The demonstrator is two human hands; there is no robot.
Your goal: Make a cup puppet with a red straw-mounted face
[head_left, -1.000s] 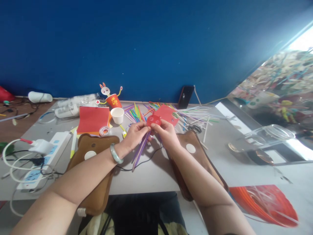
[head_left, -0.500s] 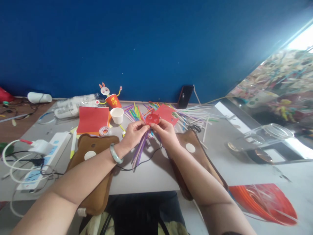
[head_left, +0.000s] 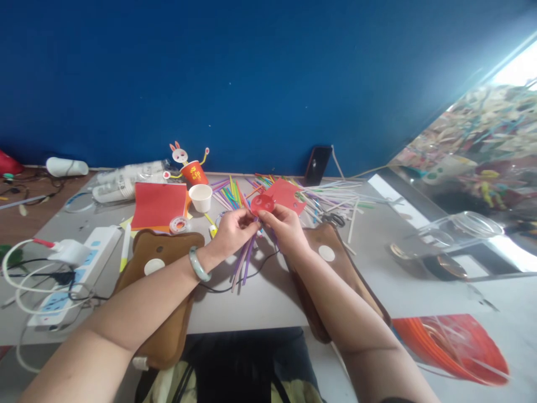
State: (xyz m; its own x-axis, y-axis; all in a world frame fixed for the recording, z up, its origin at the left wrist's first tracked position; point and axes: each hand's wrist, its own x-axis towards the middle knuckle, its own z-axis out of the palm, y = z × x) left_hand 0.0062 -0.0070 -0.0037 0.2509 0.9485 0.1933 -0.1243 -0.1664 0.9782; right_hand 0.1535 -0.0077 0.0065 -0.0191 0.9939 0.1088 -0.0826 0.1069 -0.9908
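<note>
A small round red paper cutout (head_left: 262,204) with eye-like marks is held up in front of me. My right hand (head_left: 285,226) pinches its lower edge between thumb and fingers. My left hand (head_left: 235,232), with a pale bangle at the wrist, is closed at the cutout's lower left edge. Several thin purple and pinkish sticks (head_left: 242,266) slant down below my fingertips; whether they are held or lie on the table is unclear. Behind the cutout lies a red paper sheet (head_left: 287,195) with pieces cut out of it.
Many coloured sticks (head_left: 331,193) spread behind my hands, with scissors (head_left: 334,219) beside them. A white paper cup (head_left: 201,198), rabbit-decorated red cup (head_left: 194,173), red paper (head_left: 160,206) and tape roll (head_left: 179,224) stand left. Brown pads (head_left: 157,302) lie under my forearms; a power strip (head_left: 79,274) is far left.
My left hand has shifted slightly down and its fingertips have moved at the cutout's edge. The lower ends of the purple sticks have swung a little to the right.
</note>
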